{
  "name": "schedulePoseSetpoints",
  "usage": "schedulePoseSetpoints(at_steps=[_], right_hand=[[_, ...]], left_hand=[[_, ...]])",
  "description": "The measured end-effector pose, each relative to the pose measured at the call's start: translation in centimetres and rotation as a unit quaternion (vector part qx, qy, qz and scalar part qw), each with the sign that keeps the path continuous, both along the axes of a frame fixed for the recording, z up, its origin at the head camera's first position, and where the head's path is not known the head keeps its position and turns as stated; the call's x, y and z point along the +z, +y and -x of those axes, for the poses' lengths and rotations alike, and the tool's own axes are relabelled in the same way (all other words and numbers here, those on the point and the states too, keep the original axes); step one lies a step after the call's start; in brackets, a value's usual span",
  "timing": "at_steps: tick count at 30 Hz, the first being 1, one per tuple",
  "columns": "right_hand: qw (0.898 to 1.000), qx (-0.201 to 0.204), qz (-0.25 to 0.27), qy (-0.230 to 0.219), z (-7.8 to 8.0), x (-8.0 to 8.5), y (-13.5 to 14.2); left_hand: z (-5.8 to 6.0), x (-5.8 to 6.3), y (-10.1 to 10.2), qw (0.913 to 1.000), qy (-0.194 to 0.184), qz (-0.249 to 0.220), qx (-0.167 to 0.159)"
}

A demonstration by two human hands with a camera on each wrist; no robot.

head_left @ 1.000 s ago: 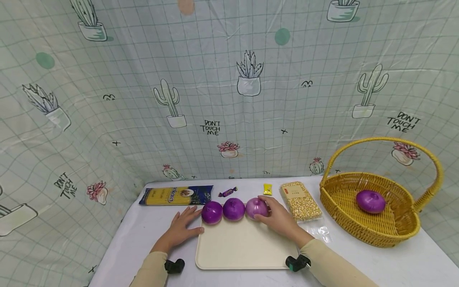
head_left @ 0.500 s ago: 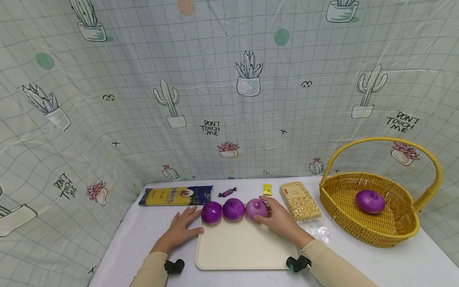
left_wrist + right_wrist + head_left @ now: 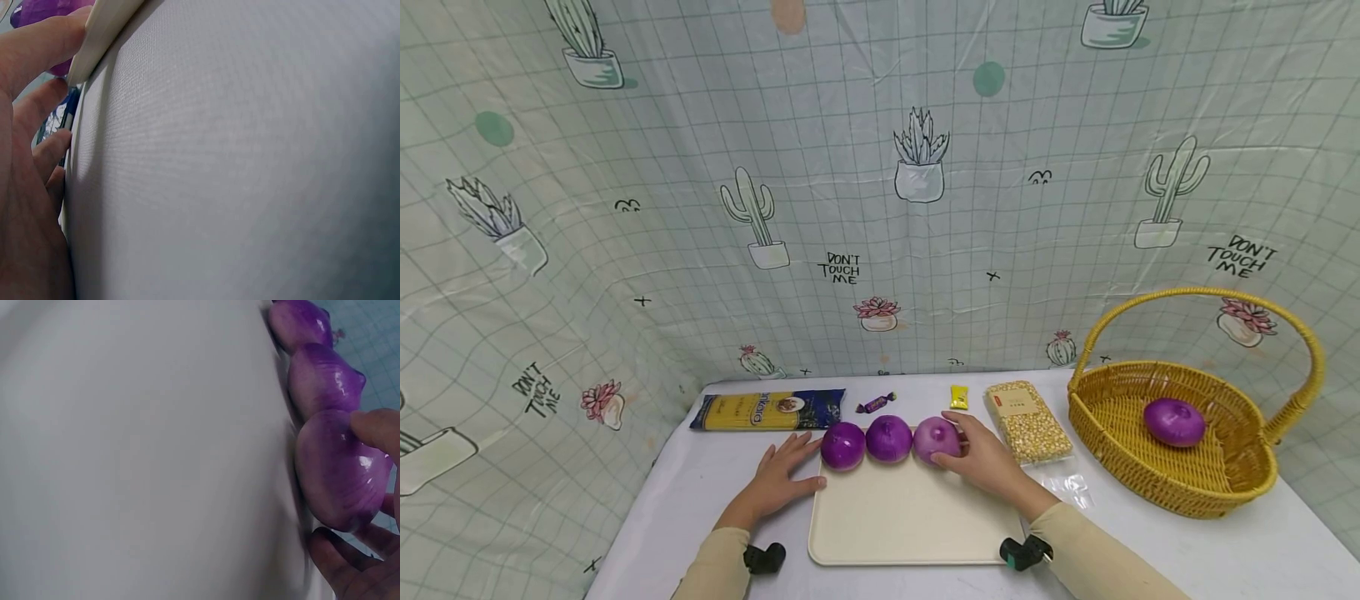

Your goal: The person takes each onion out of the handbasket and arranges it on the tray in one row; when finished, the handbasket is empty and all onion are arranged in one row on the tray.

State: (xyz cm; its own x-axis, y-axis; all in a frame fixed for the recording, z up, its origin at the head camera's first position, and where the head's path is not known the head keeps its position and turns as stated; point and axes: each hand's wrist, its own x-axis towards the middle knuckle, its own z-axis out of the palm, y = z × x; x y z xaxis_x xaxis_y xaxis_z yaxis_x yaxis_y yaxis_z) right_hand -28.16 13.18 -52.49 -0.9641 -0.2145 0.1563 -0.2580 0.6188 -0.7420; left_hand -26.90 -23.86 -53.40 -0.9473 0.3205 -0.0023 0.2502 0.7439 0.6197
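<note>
Three purple onions stand in a row along the far edge of a cream tray: a left one, a middle one and a paler right one. My right hand holds the paler onion between thumb and fingers; the right wrist view shows this onion touching its neighbour. At the tray's left edge rests my left hand, fingers spread and fairly straight, index fingertip close to the left onion. In the left wrist view, the thumb touches the tray's rim.
A yellow wicker basket with a tall handle stands at the right, another purple onion inside. Behind the tray lie a pasta packet, a purple-wrapped candy and a small yellow packet. A bag of corn kernels lies right.
</note>
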Motion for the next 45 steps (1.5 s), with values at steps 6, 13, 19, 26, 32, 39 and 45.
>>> schedulePoseSetpoints(at_steps=[6, 13, 19, 26, 32, 39, 45], right_hand=[[1.0, 0.001, 0.003, -0.003, -0.1, 0.0, 0.1], [1.0, 0.002, 0.009, -0.01, -0.2, -0.1, 0.8], [1.0, 0.009, 0.013, -0.012, -0.5, -0.1, 1.7], [1.0, 0.011, 0.012, -0.017, -1.1, 0.2, 2.8], [1.0, 0.003, 0.012, -0.023, -1.6, 0.5, 3.5], [0.999, -0.007, 0.008, -0.032, -2.1, 0.9, 4.1], [0.999, -0.007, -0.004, -0.032, -2.5, 1.3, 4.7]], left_hand=[[0.1, -0.1, 0.0, 1.0, 0.001, -0.001, -0.001], [0.2, -0.1, 0.1, 1.0, 0.0, 0.001, -0.004], [0.2, 0.0, 0.1, 1.0, -0.001, 0.001, -0.002], [-0.1, 0.2, 0.1, 1.0, 0.0, -0.001, 0.0], [-0.1, 0.2, 0.1, 1.0, 0.0, -0.002, 0.003], [-0.1, 0.2, 0.1, 1.0, 0.0, -0.001, 0.005], [0.0, 0.0, 0.1, 1.0, 0.001, 0.003, 0.004]])
